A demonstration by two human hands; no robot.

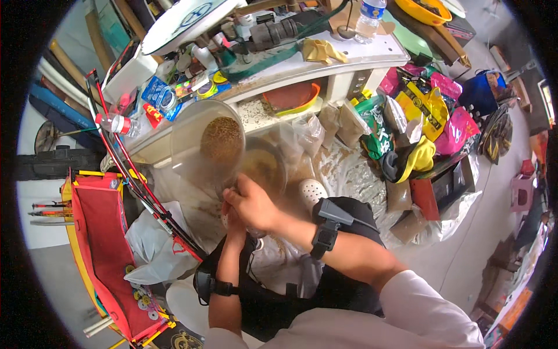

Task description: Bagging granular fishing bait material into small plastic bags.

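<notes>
In front of me a wide round sieve (189,136), blurred by motion, is tilted up over a basin. A mound of brown grains (222,139) lies against its right side. Both hands are closed at the sieve's near edge. My right hand (253,202) wraps over the front, and my left hand (233,220) sits lower, partly hidden behind it. The exact grip is covered by the fingers. Below and to the right, the round basin (282,174) holds tan, grainy stuff. A white clog (313,192) on my foot shows beside the basin.
A cluttered white table (372,55) runs across the far side. Fishing rods (136,174) lean diagonally at left, near a red open bag (102,244). Clear plastic bags of powder (351,125) and colourful packets (430,110) are heaped on the right. Plastic sheeting covers part of the floor.
</notes>
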